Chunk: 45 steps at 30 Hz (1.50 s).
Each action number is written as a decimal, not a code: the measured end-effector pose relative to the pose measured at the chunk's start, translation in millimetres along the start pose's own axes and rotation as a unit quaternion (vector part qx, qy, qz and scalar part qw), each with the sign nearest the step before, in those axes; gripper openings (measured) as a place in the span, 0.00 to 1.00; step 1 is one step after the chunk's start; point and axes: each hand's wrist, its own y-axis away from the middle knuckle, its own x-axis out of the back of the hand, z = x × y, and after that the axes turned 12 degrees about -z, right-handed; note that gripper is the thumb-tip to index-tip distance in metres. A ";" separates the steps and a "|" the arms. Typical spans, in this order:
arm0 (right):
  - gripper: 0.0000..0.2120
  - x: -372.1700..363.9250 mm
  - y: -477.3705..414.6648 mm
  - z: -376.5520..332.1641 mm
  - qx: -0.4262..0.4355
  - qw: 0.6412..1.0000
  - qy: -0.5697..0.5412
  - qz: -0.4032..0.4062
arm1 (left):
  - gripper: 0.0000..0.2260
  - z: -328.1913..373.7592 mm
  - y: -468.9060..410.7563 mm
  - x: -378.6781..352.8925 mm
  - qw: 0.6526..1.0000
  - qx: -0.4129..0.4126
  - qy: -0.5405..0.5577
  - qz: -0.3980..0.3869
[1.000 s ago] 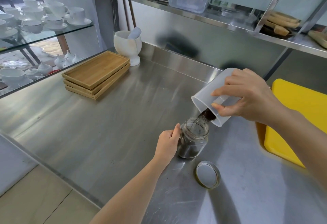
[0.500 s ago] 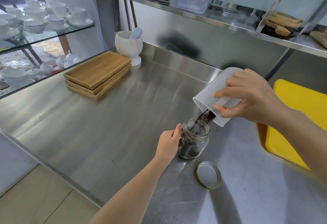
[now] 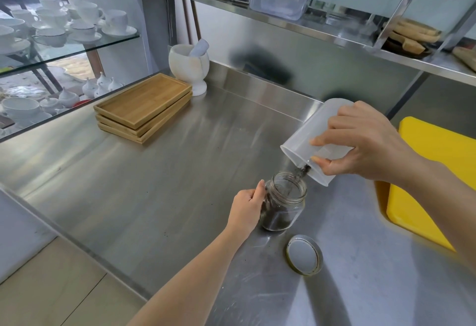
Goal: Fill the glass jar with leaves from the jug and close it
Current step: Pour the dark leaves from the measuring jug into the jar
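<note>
Since a second ago the pour has thinned: right hand (image 3: 365, 145) tips jug (image 3: 311, 142) above jar (image 3: 283, 202), which left-hand fingers (image 3: 258, 193) seemingly grip; lid (image 3: 304, 255) nearest right.

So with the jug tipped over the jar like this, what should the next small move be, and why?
Probably keep the plastic jug tilted in the right hand a moment more. A thin stream of dark leaves is falling from its rim into the open glass jar, which looks only partly filled. The left hand steadies the jar, and the metal lid lies on the counter for afterwards.
</note>
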 end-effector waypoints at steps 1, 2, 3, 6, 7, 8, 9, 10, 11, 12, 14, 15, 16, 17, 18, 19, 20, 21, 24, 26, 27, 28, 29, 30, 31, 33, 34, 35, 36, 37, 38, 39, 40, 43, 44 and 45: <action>0.11 -0.2 -0.1 0.0 0.001 1.000 0.001 0.001 | 0.27 0.0 0.1 0.0 1.000 0.001 -0.001 0.000; 0.12 -0.4 -0.1 0.0 0.002 1.000 0.002 0.002 | 0.27 0.1 0.3 -0.1 1.000 0.002 -0.001 0.001; 0.12 -0.4 -0.1 -0.1 0.001 1.000 0.002 0.003 | 0.27 0.2 0.5 -0.4 1.000 0.002 0.000 0.001; 0.12 -0.1 -0.3 -0.2 0.004 1.000 -0.001 0.002 | 0.28 1.0 1.2 -0.8 1.000 0.002 0.005 -0.003; 0.12 0.1 -0.6 -0.4 0.007 1.000 -0.001 0.000 | 0.28 1.4 1.4 -0.7 1.000 0.003 0.005 -0.003; 0.12 0.4 -0.8 -0.6 0.010 1.000 0.000 0.000 | 0.28 1.8 1.5 -0.7 1.000 0.004 0.003 -0.003; 0.12 0.6 -1.2 -0.8 0.011 1.000 0.000 0.001 | 0.28 1.9 1.5 -0.4 1.000 0.005 0.003 -0.004; 0.12 0.9 -1.3 -0.7 0.013 1.000 0.000 0.003 | 0.28 1.9 1.6 -0.3 1.000 0.005 0.002 -0.004; 0.12 0.9 -1.4 -0.7 0.013 1.000 -0.001 0.003 | 0.28 1.8 1.7 -0.2 1.000 0.004 0.003 -0.005; 0.12 1.0 -1.4 -0.5 0.014 1.000 -0.002 0.003 | 0.28 1.9 1.9 -0.1 1.000 0.003 0.003 -0.006; 0.12 1.5 -0.8 -0.6 0.014 1.000 -0.001 0.003 | 0.28 2.2 2.2 0.0 1.000 0.003 0.003 -0.006; 0.12 1.7 -0.5 -1.1 0.015 1.000 0.002 0.003 | 0.28 2.4 2.3 0.0 1.000 0.003 0.002 -0.006; 0.12 1.8 -0.1 -2.3 0.017 1.000 0.007 0.001 | 0.28 2.5 2.4 0.1 1.000 0.003 0.001 -0.007; 0.12 1.7 0.1 -4.0 0.020 1.000 0.012 -0.001 | 0.28 2.6 2.4 0.0 1.000 0.003 0.002 -0.007; 0.12 1.5 0.3 -5.6 0.024 1.000 0.015 -0.003 | 0.28 2.7 2.5 -0.1 1.000 0.003 0.004 -0.007; 0.12 1.2 0.2 -6.9 0.026 1.000 0.016 -0.004 | 0.28 2.8 2.8 0.0 1.000 0.003 0.005 -0.008; 0.12 1.3 0.4 -7.7 0.028 0.999 0.015 -0.003 | 0.28 2.9 2.9 0.0 1.000 0.002 0.008 -0.008; 0.12 1.5 0.5 -8.2 0.029 0.999 0.016 -0.002 | 0.27 2.9 3.2 0.0 1.000 0.001 0.010 -0.008; 0.10 0.5 2.3 -9.5 0.041 0.998 0.038 0.011 | 0.26 4.0 3.8 -0.2 1.000 0.002 0.015 -0.006; 0.09 -2.1 3.5 -13.1 0.059 0.997 0.044 0.015 | 0.26 4.3 3.9 -0.3 1.000 0.002 0.018 -0.002; 0.09 -3.5 3.8 -15.2 0.066 0.997 0.042 0.013 | 0.26 4.2 4.0 -0.3 1.000 0.003 0.019 -0.001; 0.09 -4.6 4.0 -16.6 0.069 0.997 0.044 0.012 | 0.26 4.2 3.9 -0.2 1.000 0.004 0.019 -0.001; 0.09 -5.7 4.1 -17.2 0.067 0.996 0.050 0.011 | 0.26 4.1 3.8 -0.2 1.000 0.006 0.018 -0.003; 0.08 -6.5 4.6 -16.8 0.060 0.997 0.055 0.014 | 0.26 3.8 3.5 -0.3 1.000 0.007 0.016 -0.006; 0.08 -7.2 5.4 -16.0 0.052 0.997 0.057 0.017 | 0.27 3.6 3.7 -0.2 1.000 0.007 0.014 -0.008; 0.09 -8.1 7.0 -15.0 0.043 0.997 0.060 0.022 | 0.27 4.3 4.6 0.0 1.000 0.004 0.014 -0.008; 0.09 -9.1 7.6 -15.1 0.042 0.997 0.062 0.025 | 0.27 4.5 4.8 0.1 1.000 0.002 0.015 -0.007; 0.09 -10.2 7.9 -15.6 0.043 0.997 0.063 0.028 | 0.27 4.3 4.8 0.2 1.000 0.001 0.015 -0.007; 0.09 -11.9 7.7 -15.9 0.046 0.996 0.065 0.031 | 0.27 4.0 4.5 0.1 1.000 0.001 0.016 -0.007; 0.09 -13.4 7.4 -16.4 0.051 0.996 0.068 0.033 | 0.27 3.6 4.3 -0.2 1.000 0.003 0.018 -0.007; 0.09 -14.7 7.0 -16.8 0.056 0.995 0.071 0.033 | 0.27 3.6 4.0 -0.4 1.000 0.005 0.020 -0.007; 0.09 -15.7 6.6 -17.3 0.061 0.995 0.070 0.033 | 0.27 3.5 3.9 -0.4 1.000 0.007 0.021 -0.007; 0.11 -16.7 6.5 -17.7 0.066 0.995 0.070 0.035 | 0.26 3.4 3.8 -0.4 1.000 0.006 0.021 -0.007; 0.12 -20.1 6.3 -20.2 0.085 0.992 0.084 0.037 | 0.27 3.4 3.9 0.1 1.000 -0.002 0.018 -0.008; 0.12 -21.0 6.8 -21.0 0.093 0.991 0.093 0.035 | 0.27 3.4 4.1 0.3 1.000 -0.003 0.015 -0.009; 0.13 -21.6 7.5 -21.9 0.099 0.990 0.100 0.034 | 0.27 3.0 4.6 0.4 1.000 -0.004 0.013 -0.009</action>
